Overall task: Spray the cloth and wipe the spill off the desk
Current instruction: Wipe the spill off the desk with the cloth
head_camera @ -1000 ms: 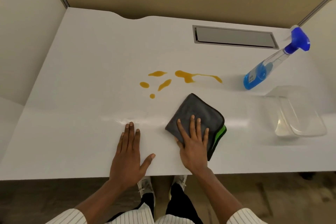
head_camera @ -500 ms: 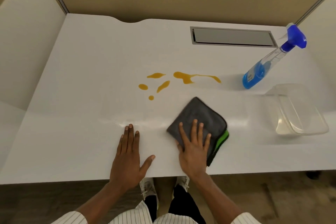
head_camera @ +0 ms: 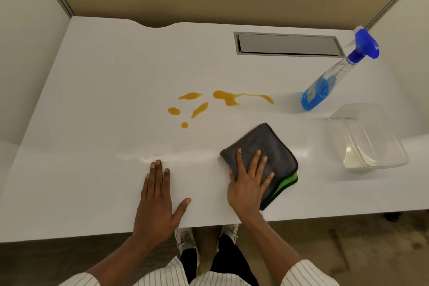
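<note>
A folded grey cloth (head_camera: 269, 144) with a green underside lies on the white desk (head_camera: 104, 104) near its front edge. My right hand (head_camera: 249, 181) rests flat on the cloth's near left part, fingers spread. My left hand (head_camera: 159, 199) lies flat on the bare desk to the left of the cloth, holding nothing. An orange spill (head_camera: 228, 98) in several blots sits on the desk beyond the hands, left of centre to centre. A spray bottle (head_camera: 325, 86) with blue liquid and a blue trigger head stands at the back right.
A clear plastic container (head_camera: 369, 144) lies on the desk right of the cloth, in front of the bottle. A metal cable flap (head_camera: 287, 44) is set into the desk at the back. Partition walls close the back and both sides.
Both hands and the cloth have stayed in the same place on the desk. Only the head camera has tilted a little, shifting the scene downward in view.
</note>
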